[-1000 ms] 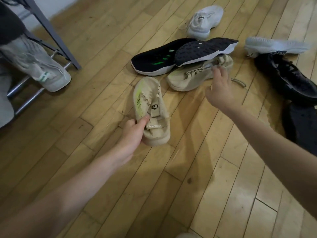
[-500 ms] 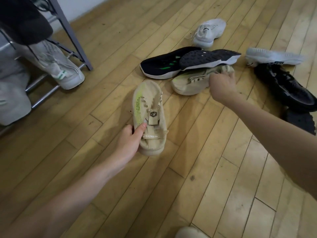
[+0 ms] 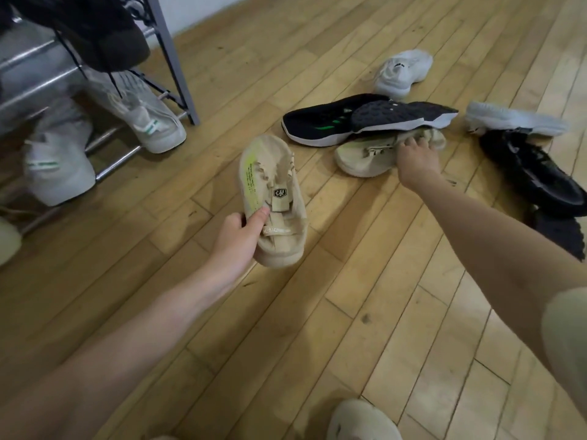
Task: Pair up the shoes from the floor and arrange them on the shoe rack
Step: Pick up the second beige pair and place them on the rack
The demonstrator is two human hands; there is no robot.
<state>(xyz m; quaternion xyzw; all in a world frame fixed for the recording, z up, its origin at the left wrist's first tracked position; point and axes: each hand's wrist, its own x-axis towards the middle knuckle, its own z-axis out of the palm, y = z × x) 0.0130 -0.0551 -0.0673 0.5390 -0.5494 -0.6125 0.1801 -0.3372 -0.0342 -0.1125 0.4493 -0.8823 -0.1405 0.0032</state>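
Gripping beige shoe (image 3: pixel 273 203) in my left hand (image 3: pixel 236 238) above floor; right hand (image 3: pixel 414 160) grasping its mate (image 3: pixel 365 157), pinned under black sneaker (image 3: pixel 403 117); pulling may topple pile.

So a second ago the right hand (image 3: pixel 416 160) was open and just reaching toward the second beige lace-up canvas shoe (image 3: pixel 365 157) under the black sneakers; now its fingers are curled onto that shoe's opening. View's swung left too, more of the grey metal shoe rack (image 3: pixel 171 61) showing.
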